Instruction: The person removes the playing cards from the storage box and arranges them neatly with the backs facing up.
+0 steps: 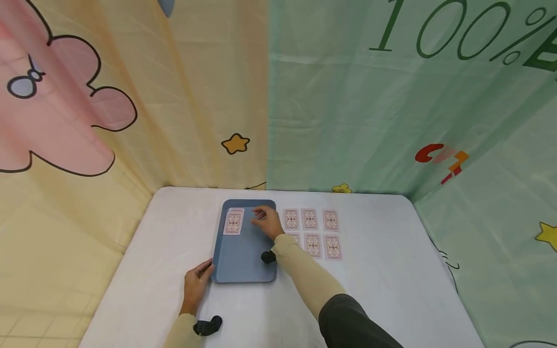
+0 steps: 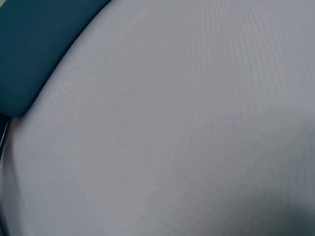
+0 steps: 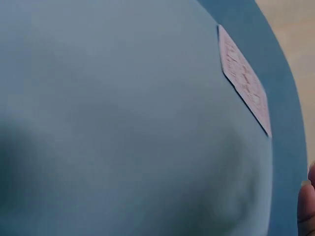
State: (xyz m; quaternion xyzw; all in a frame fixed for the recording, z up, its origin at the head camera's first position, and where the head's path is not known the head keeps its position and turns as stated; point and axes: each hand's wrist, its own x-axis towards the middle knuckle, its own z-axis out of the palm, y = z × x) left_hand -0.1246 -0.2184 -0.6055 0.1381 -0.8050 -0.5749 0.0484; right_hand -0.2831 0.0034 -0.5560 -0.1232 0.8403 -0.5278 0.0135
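Note:
A blue-grey tray (image 1: pixel 243 266) lies on the white table, with overlapping face-down playing cards (image 1: pixel 233 222) at its upper left. My left hand (image 1: pixel 197 286) is at the tray's lower left edge, thumb and fingers holding the rim; the left wrist view shows a tray corner (image 2: pixel 34 49) but hides the grip. Over the upper right of the tray is my right hand (image 1: pixel 267 221), fingers loosely bent, no card showing between them. In the right wrist view its fingertips (image 3: pixel 306 209) appear at the right edge, below a card (image 3: pixel 244 81) on the tray.
Right of the tray, face-down cards lie in two rows, among them a top-row card (image 1: pixel 330 220) and a bottom-row card (image 1: pixel 333 247). My right forearm (image 1: pixel 306 270) partly covers the lower left one. Printed curtains (image 1: pixel 330 121) stand behind the table (image 1: pixel 383 270).

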